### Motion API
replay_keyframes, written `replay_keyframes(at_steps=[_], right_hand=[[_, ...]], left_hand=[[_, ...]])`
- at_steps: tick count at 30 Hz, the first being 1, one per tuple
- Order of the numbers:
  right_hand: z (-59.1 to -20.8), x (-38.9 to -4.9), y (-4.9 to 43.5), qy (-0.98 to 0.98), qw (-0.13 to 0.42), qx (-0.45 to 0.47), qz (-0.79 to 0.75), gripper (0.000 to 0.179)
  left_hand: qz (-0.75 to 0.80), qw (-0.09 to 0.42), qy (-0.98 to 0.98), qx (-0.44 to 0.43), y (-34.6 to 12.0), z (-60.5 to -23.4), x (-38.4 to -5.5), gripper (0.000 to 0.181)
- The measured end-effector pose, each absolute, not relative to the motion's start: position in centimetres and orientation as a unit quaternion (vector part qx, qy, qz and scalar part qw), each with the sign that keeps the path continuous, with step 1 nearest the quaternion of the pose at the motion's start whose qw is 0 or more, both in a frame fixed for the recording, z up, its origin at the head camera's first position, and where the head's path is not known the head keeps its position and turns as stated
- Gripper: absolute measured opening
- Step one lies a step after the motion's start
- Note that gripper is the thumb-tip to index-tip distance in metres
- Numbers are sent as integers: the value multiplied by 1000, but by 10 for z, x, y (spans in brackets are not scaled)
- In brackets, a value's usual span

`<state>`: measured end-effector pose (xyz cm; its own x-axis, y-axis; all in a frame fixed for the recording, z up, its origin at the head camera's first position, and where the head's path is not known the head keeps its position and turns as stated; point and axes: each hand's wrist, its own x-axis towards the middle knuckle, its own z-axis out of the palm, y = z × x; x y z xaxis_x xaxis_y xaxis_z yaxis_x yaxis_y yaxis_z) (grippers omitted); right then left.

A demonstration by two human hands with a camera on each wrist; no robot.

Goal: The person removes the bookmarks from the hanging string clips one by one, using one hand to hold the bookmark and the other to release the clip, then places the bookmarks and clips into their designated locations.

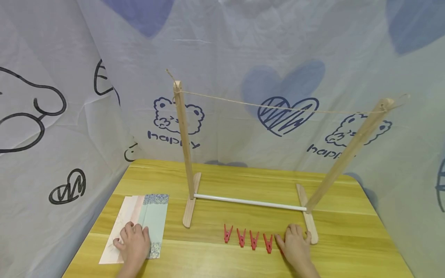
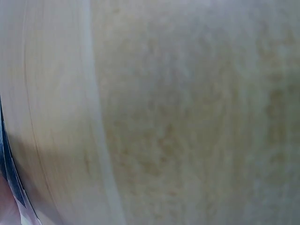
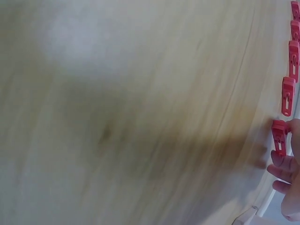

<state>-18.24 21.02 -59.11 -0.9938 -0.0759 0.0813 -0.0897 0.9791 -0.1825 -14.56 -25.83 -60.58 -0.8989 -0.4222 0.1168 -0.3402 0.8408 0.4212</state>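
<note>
My left hand rests on thin pastel sheets, one pale pink and one light green with blue patterned borders; whether they are paper or cloth I cannot tell. My right hand lies on the table at the right end of a row of red clothespins. In the right wrist view, the nearest clothespin lies against the thumb, with the other fingers just beyond. The hand mostly hides this clothespin in the head view. The left wrist view shows mainly table, with a sheet's edge at far left.
Behind the clothespins stands a wooden frame with two posts, a white crossbar and a string tied between the post tops. Its right foot is close to my right hand. A printed curtain surrounds the yellow wooden table.
</note>
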Motion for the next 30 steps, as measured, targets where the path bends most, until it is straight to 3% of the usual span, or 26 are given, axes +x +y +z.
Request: replay_keyframes(at_steps=[15, 24, 30], right_hand=[[-605, -184, 208, -992, 87, 43, 75, 52], [-605, -184, 208, -996, 55, 38, 62, 52], [-605, -183, 208, -995, 62, 42, 68, 50]], left_hand=[[-157, 110, -966, 176, -258, -609, -145, 32], [-121, 106, -976, 145, -258, -607, -145, 30], [-96, 115, -980, 129, -258, -606, -145, 26]])
